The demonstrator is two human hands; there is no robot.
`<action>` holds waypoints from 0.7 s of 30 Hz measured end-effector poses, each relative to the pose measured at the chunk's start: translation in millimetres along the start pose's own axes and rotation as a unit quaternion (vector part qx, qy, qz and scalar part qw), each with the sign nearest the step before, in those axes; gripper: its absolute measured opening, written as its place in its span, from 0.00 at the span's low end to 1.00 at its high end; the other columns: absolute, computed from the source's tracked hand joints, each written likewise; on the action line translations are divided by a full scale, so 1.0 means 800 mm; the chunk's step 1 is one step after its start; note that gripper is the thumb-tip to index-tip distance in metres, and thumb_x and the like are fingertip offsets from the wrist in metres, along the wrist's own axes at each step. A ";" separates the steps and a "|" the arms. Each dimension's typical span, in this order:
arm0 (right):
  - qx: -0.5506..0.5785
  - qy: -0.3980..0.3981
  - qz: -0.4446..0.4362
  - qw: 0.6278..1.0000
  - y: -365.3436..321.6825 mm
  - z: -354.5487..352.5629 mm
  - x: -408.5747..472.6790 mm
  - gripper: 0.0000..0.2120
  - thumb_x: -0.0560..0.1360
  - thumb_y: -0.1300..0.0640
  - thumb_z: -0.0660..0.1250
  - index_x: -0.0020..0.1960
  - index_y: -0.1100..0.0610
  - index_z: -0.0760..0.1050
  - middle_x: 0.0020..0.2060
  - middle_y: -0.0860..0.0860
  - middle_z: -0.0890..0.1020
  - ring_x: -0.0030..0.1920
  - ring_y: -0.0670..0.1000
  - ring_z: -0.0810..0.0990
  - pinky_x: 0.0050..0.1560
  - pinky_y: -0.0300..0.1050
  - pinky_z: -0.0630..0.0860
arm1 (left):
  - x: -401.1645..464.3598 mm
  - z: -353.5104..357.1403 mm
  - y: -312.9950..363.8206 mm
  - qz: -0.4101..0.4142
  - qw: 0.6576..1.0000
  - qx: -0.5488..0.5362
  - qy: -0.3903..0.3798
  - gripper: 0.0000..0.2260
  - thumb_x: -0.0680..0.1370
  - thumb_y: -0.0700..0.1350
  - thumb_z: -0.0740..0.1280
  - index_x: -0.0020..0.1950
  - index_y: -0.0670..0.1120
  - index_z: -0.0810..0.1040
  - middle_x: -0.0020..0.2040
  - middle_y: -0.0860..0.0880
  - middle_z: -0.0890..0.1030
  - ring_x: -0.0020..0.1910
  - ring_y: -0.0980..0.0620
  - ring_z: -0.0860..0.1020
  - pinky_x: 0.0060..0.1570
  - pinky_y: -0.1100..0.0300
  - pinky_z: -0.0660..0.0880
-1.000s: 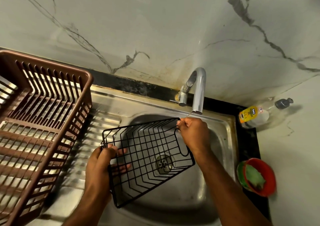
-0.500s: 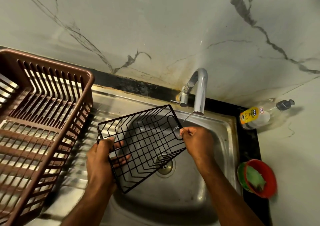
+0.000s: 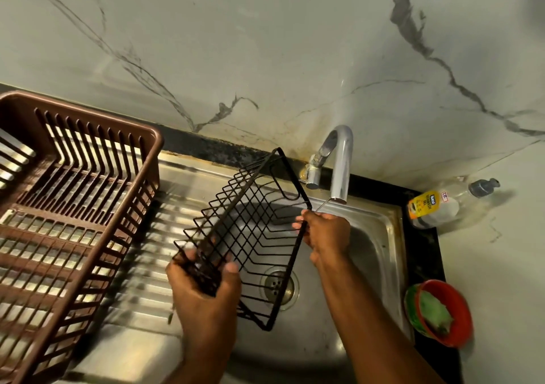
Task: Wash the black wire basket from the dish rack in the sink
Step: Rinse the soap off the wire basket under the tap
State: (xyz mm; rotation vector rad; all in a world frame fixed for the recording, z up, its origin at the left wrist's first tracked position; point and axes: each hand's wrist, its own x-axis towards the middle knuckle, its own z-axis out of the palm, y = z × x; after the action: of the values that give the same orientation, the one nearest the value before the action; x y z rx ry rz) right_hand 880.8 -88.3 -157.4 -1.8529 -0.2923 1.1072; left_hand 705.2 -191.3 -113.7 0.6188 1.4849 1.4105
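Observation:
The black wire basket (image 3: 250, 230) hangs tilted on edge above the steel sink (image 3: 374, 254), its far end raised toward the wall. My left hand (image 3: 206, 289) grips its near-left end from below, fingers curled round the wires. My right hand (image 3: 324, 233) holds the right rim wire just below the tap. The chrome tap (image 3: 340, 162) curves over the basin's back edge; no water stream shows. The brown plastic dish rack (image 3: 73, 206) stands on the drainboard at left.
A dish soap bottle (image 3: 436, 203) lies on the counter right of the sink. A red bowl (image 3: 442, 313) holding a green scrubber sits at the sink's right edge. The drain (image 3: 278, 286) shows through the basket. A marble wall rises behind.
The basket has turned from lying nearly flat to standing up on edge, its far end swinging up toward the wall. My left hand shifted under its near end; my right hand stayed on the rim.

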 end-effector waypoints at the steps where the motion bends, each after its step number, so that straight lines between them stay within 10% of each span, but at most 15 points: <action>1: -0.006 0.002 -0.010 1.000 0.001 0.004 0.000 0.03 0.77 0.62 0.72 0.47 0.63 0.81 0.37 0.57 0.86 0.33 0.52 0.85 0.29 0.38 0.78 | -0.007 0.003 -0.005 0.003 1.000 0.002 -0.005 0.28 0.61 0.57 0.73 0.58 0.56 0.70 0.51 0.48 0.80 0.47 0.57 0.82 0.54 0.54 0.76; 6: -0.070 0.011 -0.065 0.995 0.004 0.000 0.002 0.06 0.78 0.60 0.71 0.49 0.63 0.83 0.36 0.54 0.86 0.33 0.53 0.86 0.36 0.47 0.82 | -0.022 0.004 -0.030 0.001 1.000 0.008 -0.015 0.34 0.58 0.59 0.81 0.59 0.60 0.70 0.63 0.36 0.78 0.62 0.39 0.79 0.61 0.44 0.77; 12: -0.176 -0.045 -0.103 0.978 0.019 -0.015 -0.039 0.05 0.80 0.58 0.68 0.49 0.57 0.83 0.37 0.51 0.87 0.35 0.47 0.87 0.41 0.46 0.85 | -0.022 0.012 -0.052 -0.031 0.999 0.005 -0.035 0.41 0.51 0.57 0.84 0.59 0.61 0.67 0.64 0.45 0.76 0.61 0.53 0.79 0.63 0.47 0.77; 16: -0.169 -0.080 -0.121 0.975 0.011 -0.033 -0.034 0.06 0.81 0.60 0.66 0.50 0.59 0.82 0.39 0.53 0.87 0.37 0.50 0.87 0.38 0.43 0.84 | -0.003 -0.004 -0.051 -0.058 0.991 -0.027 -0.115 0.53 0.51 0.70 0.82 0.68 0.52 0.66 0.71 0.43 0.74 0.68 0.44 0.77 0.68 0.41 0.73; 21: -0.193 -0.152 -0.162 0.956 -0.008 -0.051 -0.016 0.09 0.82 0.61 0.65 0.45 0.56 0.82 0.37 0.55 0.87 0.34 0.51 0.85 0.39 0.48 0.83 | 0.067 -0.022 -0.021 -0.110 0.985 -0.022 -0.130 0.30 0.71 0.65 0.70 0.69 0.55 0.67 0.62 0.50 0.83 0.58 0.44 0.83 0.49 0.48 0.80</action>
State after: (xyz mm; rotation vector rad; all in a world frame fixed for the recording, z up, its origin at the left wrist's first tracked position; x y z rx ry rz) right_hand 907.2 -116.4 -138.4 -1.8693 -1.0184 1.1555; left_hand 672.0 -156.5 -147.5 0.5676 1.2700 1.1426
